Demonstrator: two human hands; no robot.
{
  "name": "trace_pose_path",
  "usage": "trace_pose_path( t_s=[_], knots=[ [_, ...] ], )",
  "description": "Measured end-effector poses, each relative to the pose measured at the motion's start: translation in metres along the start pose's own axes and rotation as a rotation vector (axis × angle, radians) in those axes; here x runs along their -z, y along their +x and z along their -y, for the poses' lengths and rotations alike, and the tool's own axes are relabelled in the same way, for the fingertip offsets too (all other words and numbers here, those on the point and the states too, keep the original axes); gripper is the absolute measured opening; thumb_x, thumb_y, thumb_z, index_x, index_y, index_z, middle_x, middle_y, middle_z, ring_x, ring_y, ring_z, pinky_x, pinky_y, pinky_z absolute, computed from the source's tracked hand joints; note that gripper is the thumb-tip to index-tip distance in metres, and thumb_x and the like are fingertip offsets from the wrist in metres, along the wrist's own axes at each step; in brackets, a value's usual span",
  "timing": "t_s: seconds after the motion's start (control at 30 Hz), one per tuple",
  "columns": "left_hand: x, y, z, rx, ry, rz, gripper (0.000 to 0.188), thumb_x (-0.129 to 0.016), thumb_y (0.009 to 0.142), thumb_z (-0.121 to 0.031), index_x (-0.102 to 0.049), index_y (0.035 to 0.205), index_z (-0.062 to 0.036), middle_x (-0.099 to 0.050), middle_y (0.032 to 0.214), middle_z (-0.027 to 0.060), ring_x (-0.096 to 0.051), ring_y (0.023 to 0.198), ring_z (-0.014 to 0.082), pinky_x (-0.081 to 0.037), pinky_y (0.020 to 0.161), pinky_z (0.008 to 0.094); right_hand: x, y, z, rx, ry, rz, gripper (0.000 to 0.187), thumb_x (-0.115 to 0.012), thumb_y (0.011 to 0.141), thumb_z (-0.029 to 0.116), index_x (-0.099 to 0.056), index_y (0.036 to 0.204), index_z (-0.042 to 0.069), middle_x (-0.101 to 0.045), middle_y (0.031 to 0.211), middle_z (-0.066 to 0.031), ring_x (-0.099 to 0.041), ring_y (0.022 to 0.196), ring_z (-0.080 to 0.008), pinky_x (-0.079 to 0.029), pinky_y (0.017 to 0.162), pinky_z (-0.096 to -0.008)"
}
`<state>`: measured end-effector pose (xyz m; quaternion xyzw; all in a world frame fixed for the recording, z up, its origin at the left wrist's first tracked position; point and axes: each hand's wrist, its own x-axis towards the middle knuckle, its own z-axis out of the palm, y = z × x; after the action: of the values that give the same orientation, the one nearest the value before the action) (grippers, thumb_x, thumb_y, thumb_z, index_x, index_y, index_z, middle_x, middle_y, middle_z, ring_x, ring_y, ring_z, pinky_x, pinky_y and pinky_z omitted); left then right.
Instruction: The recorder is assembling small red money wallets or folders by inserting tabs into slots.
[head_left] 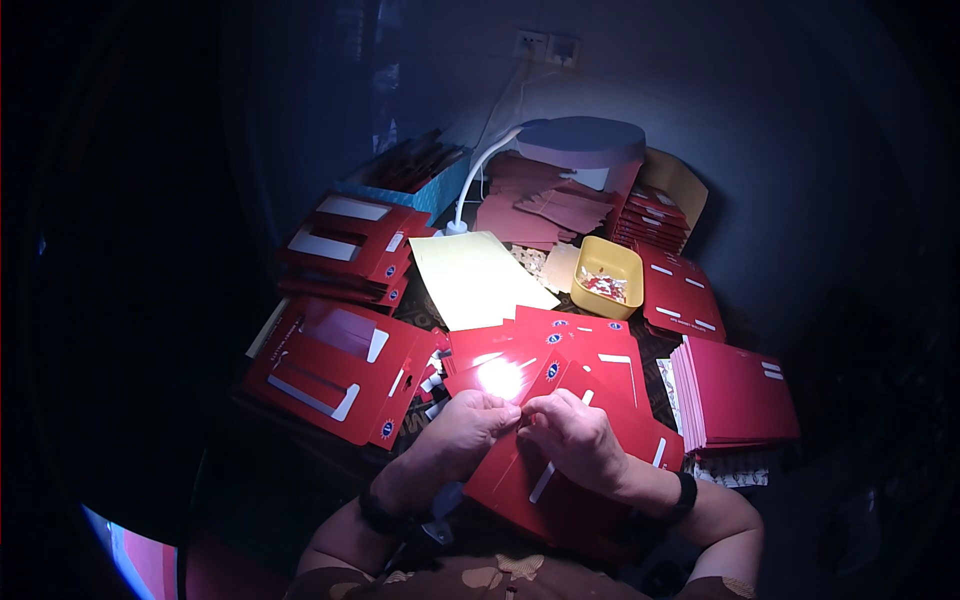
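My left hand (pixel 468 428) is closed, thumb and fingertips pinched at the left edge of a flat red card sleeve (pixel 525 495) with white cut-out slots. Right beside it, my right hand (pixel 575 435) is closed too, its bent fingers meeting the left fingertips over the card. Whatever the right fingertips pinch is too small and covered to make out. More red card sleeves (pixel 605 350) lie fanned out under and beyond my hands, one with a bright glare from the lamp. A dark band circles each wrist.
Stacked red sleeves stand at left (pixel 330 375) and far left (pixel 350 240). At right are a pink-red card stack (pixel 735 395) and more sleeves (pixel 680 290). Behind sit a yellow tub (pixel 607 310) of small scraps, a yellow sheet (pixel 480 275), a lamp (pixel 580 140) and a blue box (pixel 440 190).
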<state>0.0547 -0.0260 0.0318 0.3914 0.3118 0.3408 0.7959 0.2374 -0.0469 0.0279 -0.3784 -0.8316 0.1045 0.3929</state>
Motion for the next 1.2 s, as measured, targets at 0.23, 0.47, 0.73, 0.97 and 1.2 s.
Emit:
trace_pose_path(
  t_s=[0.23,0.47,0.73,0.97,1.2],
  knots=[
    [0.012,0.004,0.008,-0.003,0.022,0.001,0.020,-0.053,0.092,-0.013,-0.063,0.085,0.0023,-0.059,0.070,-0.0012,-0.046,0.056,0.0004,-0.035,0.050,0.0152,0.008,0.009,-0.002,0.149,-0.042,0.093,0.023,-0.071,0.074,0.004,-0.059,0.093,0.001,-0.058,0.079,-0.0087,-0.062,0.065,-0.0229,-0.052,0.053,-0.0311],
    [0.010,0.002,0.005,-0.009,-0.025,-0.024,0.017,-0.053,0.092,-0.012,-0.062,0.085,0.0009,-0.056,0.068,-0.0033,-0.043,0.054,-0.0007,-0.033,0.048,0.0137,0.015,0.012,-0.004,0.390,-0.296,0.132,0.020,-0.068,0.075,0.002,-0.059,0.093,0.000,-0.059,0.081,-0.0089,-0.063,0.061,-0.0203,-0.053,0.049,-0.0277],
    [0.006,0.004,0.006,-0.062,-0.059,0.009,0.016,-0.052,0.093,-0.011,-0.060,0.084,-0.0002,-0.058,0.072,-0.0002,-0.049,0.061,0.0015,-0.040,0.056,0.0150,0.007,0.013,-0.012,0.226,-0.189,0.041,0.012,-0.065,0.077,-0.002,-0.057,0.085,0.001,-0.060,0.076,-0.0097,-0.063,0.062,-0.0215,-0.050,0.046,-0.0292],
    [0.010,0.011,0.014,-0.106,-0.054,0.005,0.015,-0.052,0.092,-0.010,-0.059,0.083,0.0003,-0.062,0.076,0.0043,-0.057,0.068,0.0067,-0.045,0.064,0.0178,0.001,0.006,-0.020,0.248,-0.172,0.000,0.010,-0.064,0.077,-0.002,-0.058,0.085,0.002,-0.060,0.075,-0.0099,-0.062,0.060,-0.0221,-0.050,0.046,-0.0287],
    [0.014,0.023,0.019,-0.160,0.148,-0.080,0.015,-0.053,0.089,-0.010,-0.059,0.078,-0.0019,-0.057,0.070,0.0006,-0.051,0.060,0.0053,-0.042,0.054,0.0206,0.003,0.010,-0.003,0.394,-0.210,0.004,0.008,-0.059,0.077,0.002,-0.057,0.084,0.001,-0.060,0.079,-0.0103,-0.063,0.062,-0.0215,-0.051,0.047,-0.0297]
  ],
)
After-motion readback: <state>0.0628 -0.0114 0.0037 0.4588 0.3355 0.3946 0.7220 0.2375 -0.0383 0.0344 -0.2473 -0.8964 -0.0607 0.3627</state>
